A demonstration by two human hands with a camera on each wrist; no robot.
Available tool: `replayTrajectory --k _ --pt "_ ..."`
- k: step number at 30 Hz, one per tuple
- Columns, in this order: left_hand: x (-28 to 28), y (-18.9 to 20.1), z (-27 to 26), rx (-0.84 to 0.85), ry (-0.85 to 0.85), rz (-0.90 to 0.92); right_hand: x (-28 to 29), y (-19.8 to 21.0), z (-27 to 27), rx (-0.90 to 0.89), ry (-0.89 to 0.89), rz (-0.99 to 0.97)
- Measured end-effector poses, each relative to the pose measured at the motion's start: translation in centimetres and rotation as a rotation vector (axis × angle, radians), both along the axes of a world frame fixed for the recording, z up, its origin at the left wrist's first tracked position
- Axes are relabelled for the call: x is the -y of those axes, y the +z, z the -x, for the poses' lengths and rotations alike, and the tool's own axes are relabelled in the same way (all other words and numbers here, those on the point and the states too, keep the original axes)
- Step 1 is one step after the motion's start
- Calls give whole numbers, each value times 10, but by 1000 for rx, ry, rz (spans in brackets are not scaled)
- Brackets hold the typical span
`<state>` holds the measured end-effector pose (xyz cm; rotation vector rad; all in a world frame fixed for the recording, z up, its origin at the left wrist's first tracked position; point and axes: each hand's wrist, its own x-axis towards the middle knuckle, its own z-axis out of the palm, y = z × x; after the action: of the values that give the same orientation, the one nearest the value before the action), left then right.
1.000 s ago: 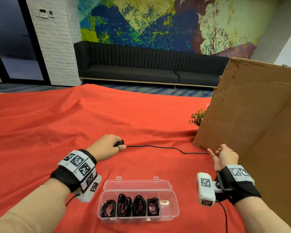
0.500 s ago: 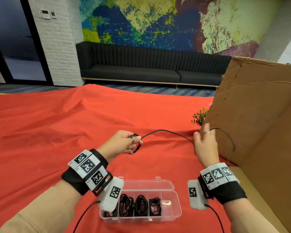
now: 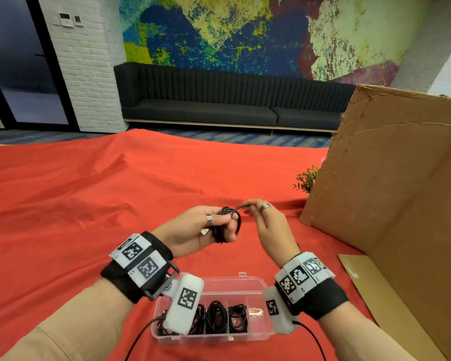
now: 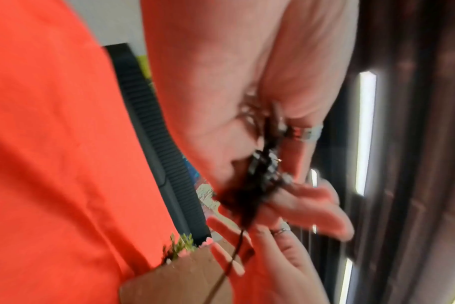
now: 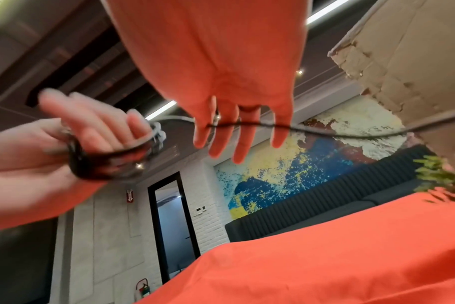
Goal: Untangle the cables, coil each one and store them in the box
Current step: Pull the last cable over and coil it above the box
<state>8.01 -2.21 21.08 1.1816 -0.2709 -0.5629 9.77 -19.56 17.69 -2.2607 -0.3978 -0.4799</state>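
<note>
Above the red cloth, my left hand grips a bundle of black cable wound in loops. My right hand is close beside it and pinches a strand that arcs out of the bundle. In the right wrist view the cable runs across my right fingers toward the cardboard, and the coil circles the left hand. The left wrist view is blurred; the cable shows dark against my palm. The clear plastic box lies open below my wrists, with black coils in its compartments.
A large cardboard sheet stands tilted at the right, with a small green plant at its left edge. Beyond the cloth is a dark sofa under a painted wall. A white brick pillar and a dark doorway stand at the left.
Both hands have lifted off the cloth and come together. The cable that lay stretched toward the cardboard is now gathered in loops in my left hand; my right hand moved left.
</note>
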Motion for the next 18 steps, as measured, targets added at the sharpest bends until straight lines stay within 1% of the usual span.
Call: replayTrajectory --k 1,2,3,4,6,7,8,9,11,12,13,14,16,17,18 --pt "1 3 4 -19 -64 119 -8 2 1 11 11 -92" --pt "3 6 8 -19 -94 207 -17 4 4 -50 68 -209" --pt "7 9 10 -8 -81 260 -27 4 9 -154 156 -333" --pt "10 13 10 12 -34 288 -35 3 14 -259 228 -350" --pt "13 18 4 84 137 308 -45 1 29 -395 359 -159" --pt "11 19 -2 140 226 289 -45 -1 35 -415 431 -64" --pt "6 17 -9 211 304 228 -43 0 41 -436 495 6" --pt "1 15 -14 317 369 97 -37 3 45 -431 520 95" --pt "-11 8 -19 611 443 -327 -25 12 49 -383 510 252" --pt "-16 4 -20 710 412 -495 -17 18 47 -350 458 274" --pt "-20 0 -18 734 327 -584 -9 24 43 -285 378 249" --pt "-22 -2 -15 681 199 -606 0 29 36 -185 278 197" --pt "-18 -4 -5 462 -89 -484 15 36 21 -14 96 134" --pt "-14 -1 0 380 -177 -373 17 37 15 15 30 165" --pt "-9 2 4 339 -197 -250 17 37 12 2 -14 239"
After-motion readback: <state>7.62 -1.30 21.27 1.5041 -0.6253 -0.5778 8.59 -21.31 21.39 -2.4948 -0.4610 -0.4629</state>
